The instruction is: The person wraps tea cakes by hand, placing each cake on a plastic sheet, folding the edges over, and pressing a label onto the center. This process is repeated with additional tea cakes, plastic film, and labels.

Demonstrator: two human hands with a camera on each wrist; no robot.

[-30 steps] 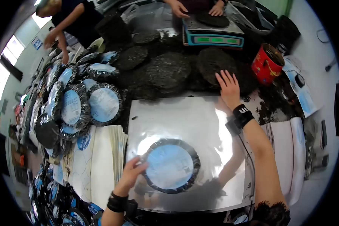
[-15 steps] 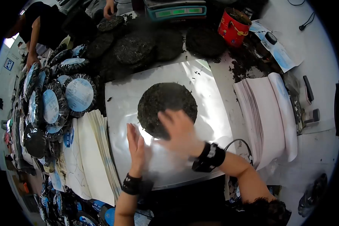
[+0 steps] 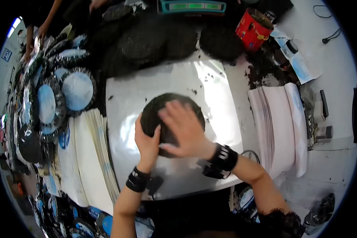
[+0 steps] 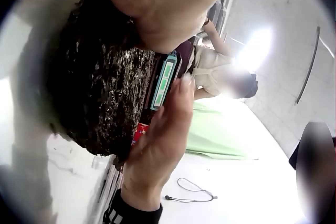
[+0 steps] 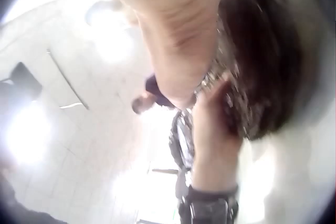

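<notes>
A round dark cake of dried seaweed (image 3: 156,109), flaky and thick at the rim, is over the shiny metal sheet (image 3: 125,93). My left hand (image 3: 147,143) holds its near left edge, thumb toward the cake's face and fingers along the side. My right hand (image 3: 188,129), blurred, has its fingers extended across the cake's face and hides much of it. The left wrist view shows the crinkled cake (image 4: 105,82) close up, with the right hand (image 4: 160,145) stretched beside it. In the right wrist view, the left hand (image 5: 212,129) touches the cake's edge.
Wrapped cakes with blue labels (image 3: 78,91) are piled at the left. Folded cream sheets (image 3: 89,146) lie left of the metal sheet, pale pink sheets (image 3: 275,123) right. Behind are more dark cakes (image 3: 142,43), a scale (image 3: 192,6) and a red tin (image 3: 253,31).
The blue-labelled wrapped cake from a second ago is gone from the metal sheet; a bare dark cake is there instead. My right hand came back from the far cakes; my left hand closed in on the rim.
</notes>
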